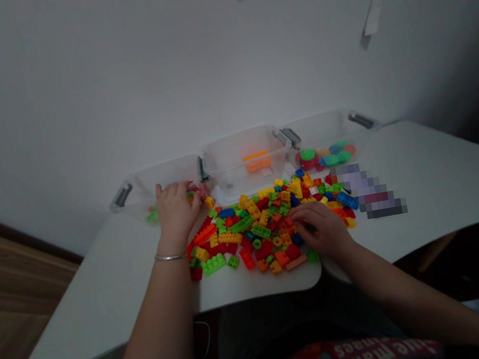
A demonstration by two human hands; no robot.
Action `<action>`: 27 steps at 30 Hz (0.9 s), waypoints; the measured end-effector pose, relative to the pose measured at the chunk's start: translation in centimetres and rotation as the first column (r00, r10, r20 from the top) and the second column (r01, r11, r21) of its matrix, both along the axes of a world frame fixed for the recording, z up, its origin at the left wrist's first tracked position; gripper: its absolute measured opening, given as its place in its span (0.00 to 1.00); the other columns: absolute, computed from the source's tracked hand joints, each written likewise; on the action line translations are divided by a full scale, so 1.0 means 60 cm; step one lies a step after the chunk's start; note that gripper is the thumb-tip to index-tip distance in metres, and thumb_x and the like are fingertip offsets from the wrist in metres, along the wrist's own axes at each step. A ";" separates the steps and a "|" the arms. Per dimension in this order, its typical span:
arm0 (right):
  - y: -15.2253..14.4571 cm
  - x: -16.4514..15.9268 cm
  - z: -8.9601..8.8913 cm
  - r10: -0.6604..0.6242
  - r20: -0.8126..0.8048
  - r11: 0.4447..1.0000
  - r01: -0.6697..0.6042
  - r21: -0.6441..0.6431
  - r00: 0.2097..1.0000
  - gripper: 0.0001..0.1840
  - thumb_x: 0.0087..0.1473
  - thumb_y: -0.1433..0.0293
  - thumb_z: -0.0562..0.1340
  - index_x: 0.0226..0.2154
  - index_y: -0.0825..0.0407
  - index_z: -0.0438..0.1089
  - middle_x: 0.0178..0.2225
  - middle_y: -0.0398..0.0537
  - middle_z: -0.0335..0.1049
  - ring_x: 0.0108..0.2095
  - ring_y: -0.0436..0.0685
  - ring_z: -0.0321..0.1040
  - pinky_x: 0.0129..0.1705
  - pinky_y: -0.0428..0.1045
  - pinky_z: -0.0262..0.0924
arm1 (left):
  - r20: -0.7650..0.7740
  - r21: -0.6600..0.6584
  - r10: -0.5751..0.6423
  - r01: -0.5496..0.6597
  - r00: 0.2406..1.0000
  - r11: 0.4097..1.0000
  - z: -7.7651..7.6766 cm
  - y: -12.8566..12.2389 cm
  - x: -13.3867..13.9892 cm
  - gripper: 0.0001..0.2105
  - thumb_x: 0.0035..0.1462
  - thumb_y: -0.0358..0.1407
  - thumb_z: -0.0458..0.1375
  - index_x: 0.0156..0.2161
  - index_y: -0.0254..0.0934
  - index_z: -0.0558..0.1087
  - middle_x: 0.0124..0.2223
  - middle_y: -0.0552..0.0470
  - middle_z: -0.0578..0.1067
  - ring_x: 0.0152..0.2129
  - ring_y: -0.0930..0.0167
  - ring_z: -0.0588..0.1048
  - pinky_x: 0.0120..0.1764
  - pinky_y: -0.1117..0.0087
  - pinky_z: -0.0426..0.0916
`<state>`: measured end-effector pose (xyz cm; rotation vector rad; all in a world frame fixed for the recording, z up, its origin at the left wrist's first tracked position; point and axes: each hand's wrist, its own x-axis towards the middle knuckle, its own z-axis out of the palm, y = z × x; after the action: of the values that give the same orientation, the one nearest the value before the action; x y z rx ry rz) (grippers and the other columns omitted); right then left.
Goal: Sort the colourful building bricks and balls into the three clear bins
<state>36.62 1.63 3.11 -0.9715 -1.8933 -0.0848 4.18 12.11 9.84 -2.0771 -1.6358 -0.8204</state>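
A heap of toy building bricks (261,232) in red, orange, yellow, green and blue lies on the white table. At the left clear plastic bin (164,170), my left hand (177,209) reaches over the near wall. Its fingers are spread, with the thumb apart, and no brick shows clearly in its grasp. Red and green pieces show around that hand. My right hand (327,229) rests at the right side of the heap. Its fingers stretch left over orange and red bricks, thumb apart from them; the fingertips seem to touch the bricks.
A middle clear bin (233,143) holds an orange piece (257,161). The right clear bin (322,126) contains round green, red and blue pieces (332,156). A pixelated item (368,191) lies right of the heap. The white table (431,172) backs onto a wall.
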 end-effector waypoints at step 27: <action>0.009 -0.001 -0.007 -0.041 0.021 0.998 0.042 -0.048 0.999 0.10 0.53 0.76 0.60 0.36 0.47 0.71 0.36 0.49 0.76 0.39 0.61 0.72 0.43 0.58 0.67 | -0.114 -0.276 -0.223 0.185 0.968 0.943 -0.049 -0.134 0.125 0.13 0.57 0.35 0.59 0.48 0.38 0.73 0.46 0.43 0.74 0.42 0.58 0.72 0.46 0.55 0.69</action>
<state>36.58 2.18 2.68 -1.0472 -1.9015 -0.0736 11.70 4.08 6.88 -2.4609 -1.5397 -0.5190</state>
